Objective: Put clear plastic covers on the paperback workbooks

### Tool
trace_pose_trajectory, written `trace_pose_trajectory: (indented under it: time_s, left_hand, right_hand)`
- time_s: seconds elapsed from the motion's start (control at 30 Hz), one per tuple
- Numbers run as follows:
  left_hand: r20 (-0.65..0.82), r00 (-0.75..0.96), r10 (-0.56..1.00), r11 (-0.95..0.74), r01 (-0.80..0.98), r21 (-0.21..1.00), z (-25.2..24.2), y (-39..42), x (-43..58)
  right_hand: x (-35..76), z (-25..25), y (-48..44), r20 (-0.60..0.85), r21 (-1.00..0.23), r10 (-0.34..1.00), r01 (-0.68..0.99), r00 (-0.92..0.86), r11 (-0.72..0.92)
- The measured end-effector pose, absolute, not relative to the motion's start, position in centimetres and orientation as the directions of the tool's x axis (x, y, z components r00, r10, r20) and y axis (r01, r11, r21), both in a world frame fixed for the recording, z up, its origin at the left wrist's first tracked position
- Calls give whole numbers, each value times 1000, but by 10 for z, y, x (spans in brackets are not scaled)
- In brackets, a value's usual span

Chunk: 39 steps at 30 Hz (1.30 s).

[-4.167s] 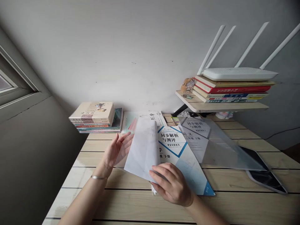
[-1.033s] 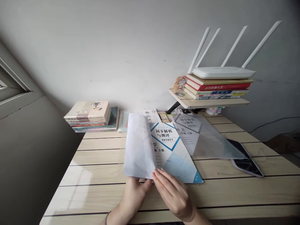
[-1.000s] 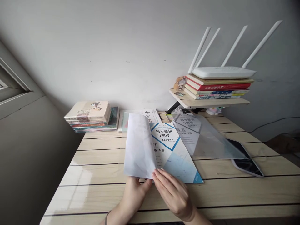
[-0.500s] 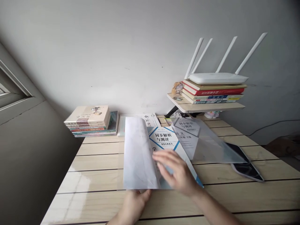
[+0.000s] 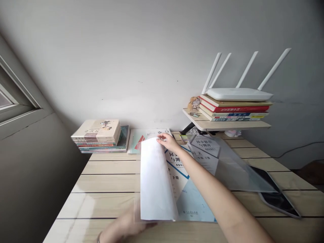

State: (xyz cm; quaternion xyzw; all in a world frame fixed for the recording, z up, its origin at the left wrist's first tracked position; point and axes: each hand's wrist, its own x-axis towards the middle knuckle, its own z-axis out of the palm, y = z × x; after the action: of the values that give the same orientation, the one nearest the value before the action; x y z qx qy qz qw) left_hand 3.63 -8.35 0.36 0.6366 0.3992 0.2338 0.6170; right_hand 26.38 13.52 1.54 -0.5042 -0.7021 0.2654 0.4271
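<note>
A folded white paper sheet (image 5: 155, 179) stands over the left part of a blue-and-white workbook (image 5: 193, 206) lying on the wooden desk. My right hand (image 5: 168, 141) reaches across the workbook, its fingertips pinching the sheet's top edge. Along the sheet's bottom edge, my left hand (image 5: 124, 226) is motion-blurred, so its grip is hard to read. A clear plastic sheet (image 5: 227, 162) lies on the right side of the workbook, with printed title characters visible through it. The sheet hides the workbook's left part, and my right forearm crosses its cover.
A stack of books (image 5: 96, 136) and a flat book (image 5: 149, 141) stand at the desk's back edge. A wall shelf (image 5: 225, 125) holds books and a white router (image 5: 238, 93). A dark tablet (image 5: 278, 199) lies at right on the wooden desk (image 5: 108, 179).
My right hand has moved from the sheet's bottom edge up to its top edge. My left hand has shifted left and blurred. The view has tilted slightly.
</note>
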Motion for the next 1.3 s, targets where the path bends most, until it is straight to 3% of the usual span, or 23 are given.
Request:
trace_pose_trajectory:
  time_s: [0.07,0.17,0.23,0.37,0.67,0.93,1.3]
  left_hand:
    - [-213,598,773,172,126,977,2,-64,20]
    - [-341,441,830,452,-173,875,2,-25,4]
    - [-355,364,861,482,-357,800,7,4,2]
    - [-351,287,891,448,-437,780,27,51,18]
    - [-367,38,929,351,-400,847,28,95,55]
    - [-333,-105,937,307,-210,928,25,107,62]
    - [-286,-110,952,289,12,957,41,118,59]
  right_hand:
    - [267,14,137,325,-810,933,463,-156,359]
    - [270,13,140,314,-816,928,443,-202,372]
    - [270,14,141,313,-814,923,438,-225,382]
    - [266,20,141,296,-788,917,475,-266,392]
    - [266,32,154,183,-765,934,553,-307,331]
    - [262,34,167,51,-819,944,527,-327,227]
    - [259,33,161,64,-851,956,484,-285,202]
